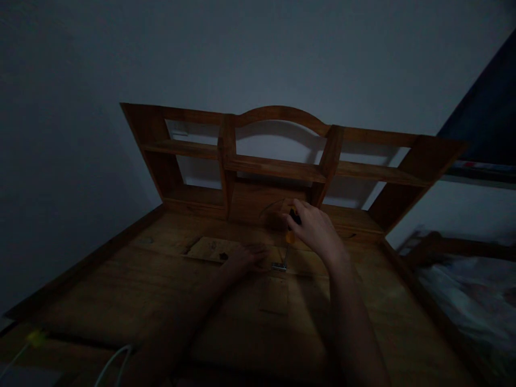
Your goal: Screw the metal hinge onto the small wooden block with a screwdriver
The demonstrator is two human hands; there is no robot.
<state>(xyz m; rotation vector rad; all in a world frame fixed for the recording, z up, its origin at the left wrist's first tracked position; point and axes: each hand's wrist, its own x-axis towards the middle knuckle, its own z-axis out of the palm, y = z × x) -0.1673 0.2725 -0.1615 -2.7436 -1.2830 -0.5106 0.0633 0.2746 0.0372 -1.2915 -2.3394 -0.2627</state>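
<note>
Brown wood fills the middle of the scene: a broad desktop (137,293) reaches from the near edge to a shelf unit (278,168) with an arched top rail, which stands at the far side before a pale wall (258,59). The right hand (316,228) grips a screwdriver (290,236) by its black and yellow-orange handle, thumb and fingers closed around the upper part. Its shaft points down, slightly tilted, and the tip meets the right end of a small metal hinge (278,266) lying near the middle of the desktop. The left hand (245,257) is palm down, fingers stretched out on the wood just left of the hinge. Beneath and to the left of it is a paler wooden board (205,247) with a dark hole or knot; faint marks on its face may be writing, but are too dim and small to read. Any lettering on the handle is likewise illegible. At the near left is a white cable (116,357); at the far right, a dark blue cloth (489,115).
</note>
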